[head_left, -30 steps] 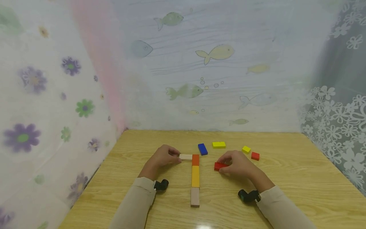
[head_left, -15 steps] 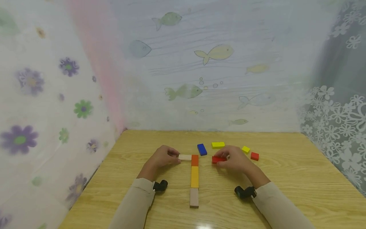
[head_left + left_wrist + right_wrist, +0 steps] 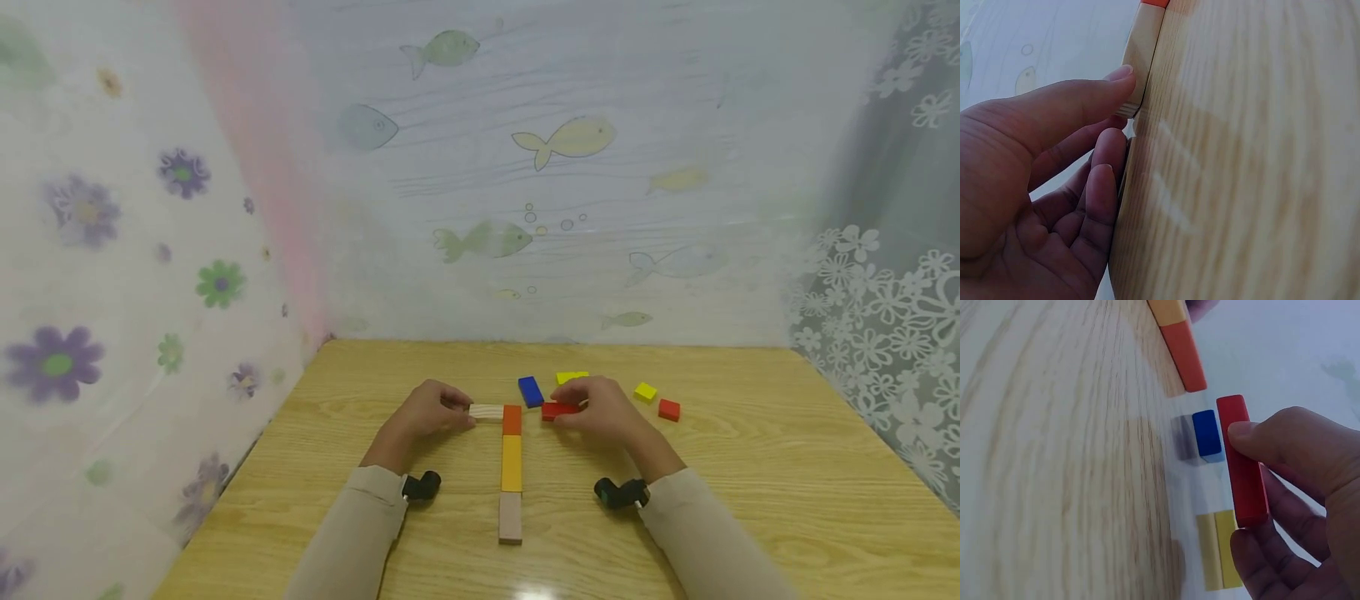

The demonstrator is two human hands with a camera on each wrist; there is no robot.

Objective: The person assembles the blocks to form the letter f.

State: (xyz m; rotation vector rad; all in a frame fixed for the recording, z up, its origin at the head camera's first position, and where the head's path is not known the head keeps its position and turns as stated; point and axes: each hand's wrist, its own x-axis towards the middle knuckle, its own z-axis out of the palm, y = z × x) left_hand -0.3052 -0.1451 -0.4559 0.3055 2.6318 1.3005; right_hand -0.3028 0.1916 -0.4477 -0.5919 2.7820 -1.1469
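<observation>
A column of three blocks runs up the table: a greyish-brown block (image 3: 510,517) nearest me, an orange-yellow block (image 3: 512,463), then an orange-red block (image 3: 512,420). A pale wooden block (image 3: 487,412) extends left from the orange-red one. My left hand (image 3: 427,412) pinches its outer end, the thumb on the near side in the left wrist view. To the right of the column, my right hand (image 3: 602,410) grips a long red block (image 3: 1244,465) between thumb and fingers. This red block's left end points at the orange-red block, with a small gap between them.
A blue block (image 3: 530,391) lies just beyond the gap, close to the red block's end. Behind the right hand is a yellow block (image 3: 572,377), partly covered. Farther right lie a small yellow block (image 3: 645,392) and a small red block (image 3: 670,410).
My right hand has carried the long red block left and away from me, closer to the orange-red block. The left hand and the column have stayed put.
</observation>
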